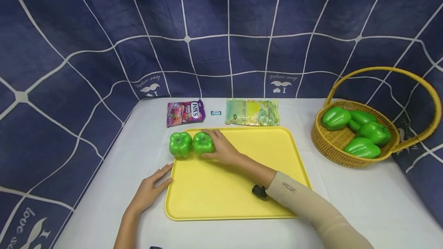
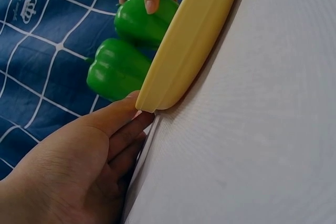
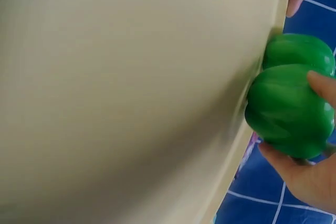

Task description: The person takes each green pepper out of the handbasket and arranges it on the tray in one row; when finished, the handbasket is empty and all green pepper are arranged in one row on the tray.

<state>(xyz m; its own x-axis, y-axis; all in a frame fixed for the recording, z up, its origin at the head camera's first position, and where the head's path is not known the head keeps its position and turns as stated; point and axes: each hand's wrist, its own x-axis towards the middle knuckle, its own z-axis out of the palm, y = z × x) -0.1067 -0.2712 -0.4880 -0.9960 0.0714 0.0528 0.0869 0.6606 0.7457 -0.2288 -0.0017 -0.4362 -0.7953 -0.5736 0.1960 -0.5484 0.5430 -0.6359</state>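
Two green bell peppers stand side by side at the far left corner of a yellow tray (image 1: 235,176). The right hand (image 1: 223,150) curls its fingers and thumb round the right-hand pepper (image 1: 202,144); in the right wrist view that pepper (image 3: 289,108) lies between thumb and fingers. Beside it is the other pepper (image 1: 180,145), which no hand holds. The left hand (image 1: 149,189) rests at the tray's left edge with fingers extended. In the left wrist view the left hand (image 2: 79,161) has its fingertips against the tray's rim (image 2: 178,56), just beside the nearer pepper (image 2: 118,72).
Behind the tray lie a purple candy bag (image 1: 185,113), a small blue packet (image 1: 216,113) and a green-yellow packet (image 1: 252,112). A wicker basket (image 1: 328,147) with several green peppers stands at the right. A black object (image 1: 259,192) shows beside the right forearm.
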